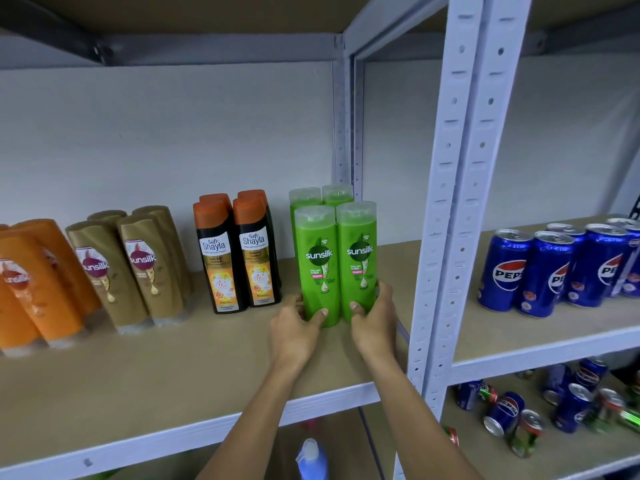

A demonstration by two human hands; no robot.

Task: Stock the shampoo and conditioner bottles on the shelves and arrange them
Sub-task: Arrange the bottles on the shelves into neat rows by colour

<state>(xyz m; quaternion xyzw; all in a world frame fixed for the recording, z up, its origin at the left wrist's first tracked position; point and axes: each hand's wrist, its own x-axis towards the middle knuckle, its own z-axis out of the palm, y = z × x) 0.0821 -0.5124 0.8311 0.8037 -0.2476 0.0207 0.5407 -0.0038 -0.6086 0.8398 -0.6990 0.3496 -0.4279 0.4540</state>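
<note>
Hands first: my left hand (298, 325) cups the base of the front-left green plastic Sunsilk shampoo bottle (316, 263), thumb on its face and fingers curled round its left side, and my right hand (375, 318) does the same at the base of the front-right green plastic Sunsilk shampoo bottle (358, 259). Both bottles stand upright on the tan board shelf (173, 368), side by side and touching or nearly so, with two more green bottles (320, 197) just behind them, hard against the grey perforated steel upright (450, 209).

I judge this to be the arranging step: the green block is already stocked and I am squaring up its front pair. The next move would call for a light, even push from both sides so the labels face out and the fronts line up with the neighbouring rows, without tipping these tall, narrow bottles.

To the left stand black bottles with orange caps (239, 254), then gold Sunsilk bottles (128, 268) and orange Sunsilk bottles (31, 289), all in neat pairs. Beyond the upright, blue Pepsi cans (550, 268) stand on the next bay, with more cans lying loose on the shelf below (540, 407). A pale wall backs the racking.
</note>
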